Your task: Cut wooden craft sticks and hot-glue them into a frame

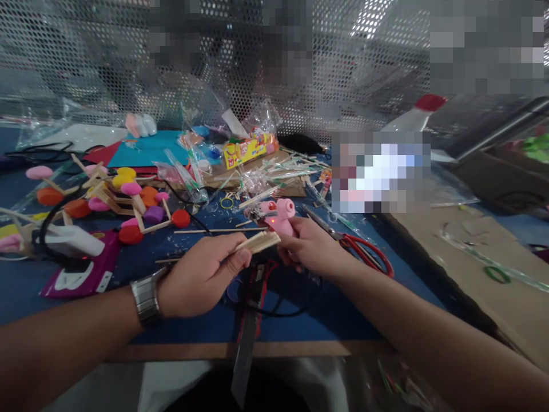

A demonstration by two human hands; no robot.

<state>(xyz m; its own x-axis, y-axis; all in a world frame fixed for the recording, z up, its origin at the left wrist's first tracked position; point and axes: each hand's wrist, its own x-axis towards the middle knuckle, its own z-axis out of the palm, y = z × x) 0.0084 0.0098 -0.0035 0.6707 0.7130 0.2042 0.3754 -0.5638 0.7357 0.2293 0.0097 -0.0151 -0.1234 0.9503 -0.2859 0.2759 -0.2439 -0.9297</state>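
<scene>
My left hand (201, 274), with a metal watch on its wrist, is closed around a small bundle of flat wooden sticks (261, 242), whose ends point right. Close by, my right hand (317, 246) grips a pink hot glue gun (281, 214) by its handle. A small red light glows on the glue gun's side, and its nozzle points left above the sticks. Below both hands lies a utility knife (252, 309), its blade reaching over the table's front edge. Scissors with red handles (366, 252) rest just right of my right hand.
Stick models with colourful clay (141, 200) and a purple pack (86, 269) stand left. Loose sticks, plastic wrappers and a yellow package (249, 150) lie behind my hands. A black cable (283, 313) curves across the blue table. Cardboard (480, 252) lies right; a perforated metal screen (107, 57) rises behind.
</scene>
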